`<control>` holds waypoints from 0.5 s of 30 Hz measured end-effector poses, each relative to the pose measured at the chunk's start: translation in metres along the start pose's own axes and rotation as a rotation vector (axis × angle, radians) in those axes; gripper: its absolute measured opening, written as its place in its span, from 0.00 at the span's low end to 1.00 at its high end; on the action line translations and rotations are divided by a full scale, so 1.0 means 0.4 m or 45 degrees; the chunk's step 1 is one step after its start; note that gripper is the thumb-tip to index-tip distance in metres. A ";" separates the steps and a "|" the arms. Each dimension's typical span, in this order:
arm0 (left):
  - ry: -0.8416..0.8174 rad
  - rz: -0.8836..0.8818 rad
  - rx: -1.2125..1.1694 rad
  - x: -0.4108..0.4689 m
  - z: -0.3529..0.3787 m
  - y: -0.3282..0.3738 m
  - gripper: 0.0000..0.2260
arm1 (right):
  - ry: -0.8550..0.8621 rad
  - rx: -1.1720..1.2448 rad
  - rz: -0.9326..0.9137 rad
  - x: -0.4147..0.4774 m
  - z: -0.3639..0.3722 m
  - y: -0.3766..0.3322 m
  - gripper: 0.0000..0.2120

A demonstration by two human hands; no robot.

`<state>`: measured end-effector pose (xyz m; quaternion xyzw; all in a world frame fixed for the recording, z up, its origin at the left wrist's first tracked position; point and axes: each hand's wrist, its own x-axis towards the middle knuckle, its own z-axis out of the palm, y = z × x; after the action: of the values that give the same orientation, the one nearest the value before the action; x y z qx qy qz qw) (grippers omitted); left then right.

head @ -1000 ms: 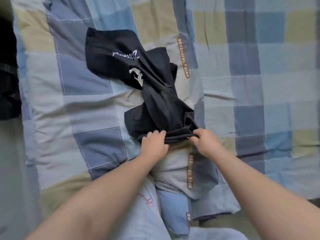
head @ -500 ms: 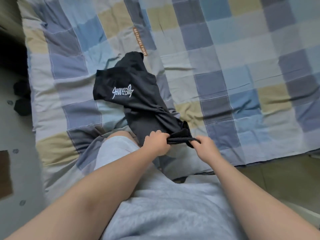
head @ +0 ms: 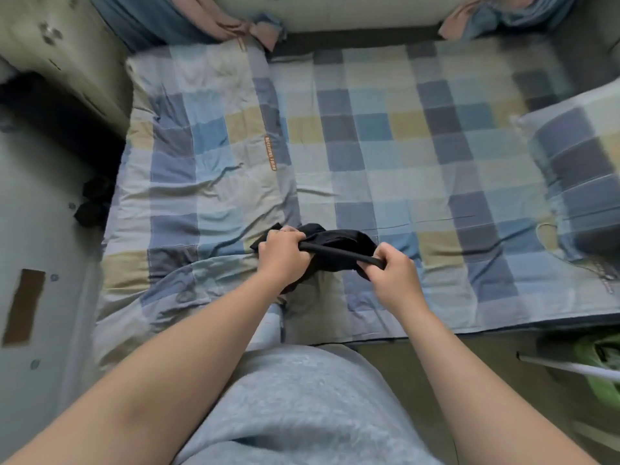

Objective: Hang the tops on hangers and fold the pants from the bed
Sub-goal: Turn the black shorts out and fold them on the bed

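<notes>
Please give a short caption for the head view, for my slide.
Left hand and right hand grip a bunched black garment over the checked quilt.

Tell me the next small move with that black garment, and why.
The left hand and right hand each grip one edge of the black garment, which is bunched between them over the bed. Probably best to spread it flat there, so its shape shows before folding or hanging.

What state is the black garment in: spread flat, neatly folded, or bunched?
Bunched. The black garment is gathered between the left hand and right hand, both gripping one edge pulled taut over the bed; no flat fold shows.
</notes>
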<state>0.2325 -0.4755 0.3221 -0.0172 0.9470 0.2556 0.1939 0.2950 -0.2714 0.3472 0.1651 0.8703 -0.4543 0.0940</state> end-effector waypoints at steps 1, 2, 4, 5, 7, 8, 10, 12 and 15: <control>0.038 0.028 -0.036 -0.007 -0.034 0.008 0.10 | 0.008 0.023 -0.037 0.001 -0.016 -0.024 0.20; 0.064 0.054 -0.081 -0.012 -0.068 0.012 0.07 | 0.026 0.060 -0.071 0.002 -0.029 -0.047 0.20; 0.092 0.096 -0.226 -0.025 -0.134 0.010 0.06 | 0.077 0.174 -0.135 0.004 -0.043 -0.101 0.19; 0.115 0.114 -0.305 -0.034 -0.168 0.006 0.07 | 0.106 0.239 -0.168 0.001 -0.048 -0.131 0.18; 0.183 0.178 -0.424 -0.060 -0.234 -0.008 0.12 | 0.148 0.360 -0.236 -0.015 -0.055 -0.188 0.15; 0.205 0.209 -0.477 -0.072 -0.265 -0.017 0.14 | 0.149 0.420 -0.272 -0.029 -0.056 -0.215 0.12; 0.235 0.250 -0.579 -0.094 -0.325 -0.036 0.14 | 0.095 0.530 -0.330 -0.063 -0.053 -0.266 0.09; 0.279 0.269 -0.667 -0.105 -0.381 -0.052 0.13 | -0.025 0.557 -0.341 -0.091 -0.048 -0.303 0.09; 0.342 0.290 -0.748 -0.117 -0.450 -0.077 0.15 | -0.206 0.365 -0.276 -0.113 -0.032 -0.317 0.14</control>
<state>0.2153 -0.5939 0.4678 0.0001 0.8459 0.5328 0.0245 0.2894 -0.3377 0.4650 0.0451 0.7989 -0.5930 0.0898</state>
